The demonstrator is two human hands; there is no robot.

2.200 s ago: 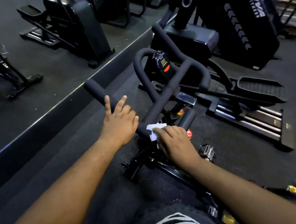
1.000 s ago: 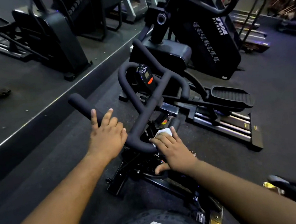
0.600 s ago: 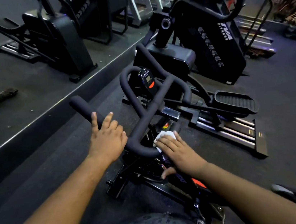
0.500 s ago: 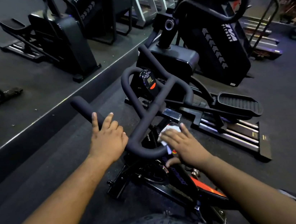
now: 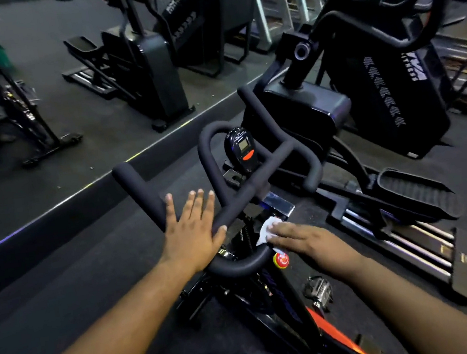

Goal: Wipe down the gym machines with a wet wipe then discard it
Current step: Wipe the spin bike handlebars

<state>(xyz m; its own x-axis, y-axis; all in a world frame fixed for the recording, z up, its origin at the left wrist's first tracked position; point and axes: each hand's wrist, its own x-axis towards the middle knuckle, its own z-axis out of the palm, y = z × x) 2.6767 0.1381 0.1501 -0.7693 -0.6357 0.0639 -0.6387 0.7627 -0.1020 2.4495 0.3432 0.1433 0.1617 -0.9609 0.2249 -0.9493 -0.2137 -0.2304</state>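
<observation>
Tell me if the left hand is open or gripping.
Open: the left hand lies flat with fingers straight on the handlebar.

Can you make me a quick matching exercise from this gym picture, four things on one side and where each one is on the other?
Things:
1. wet wipe
2. left hand
3. display console
4. red knob

Places:
A. lying flat on the handlebar
B. just below the handlebar's near curve
C. under the right hand
D. between the handlebar loops, farther away

Pairs: 1-C, 2-A, 3-D, 4-B
</observation>
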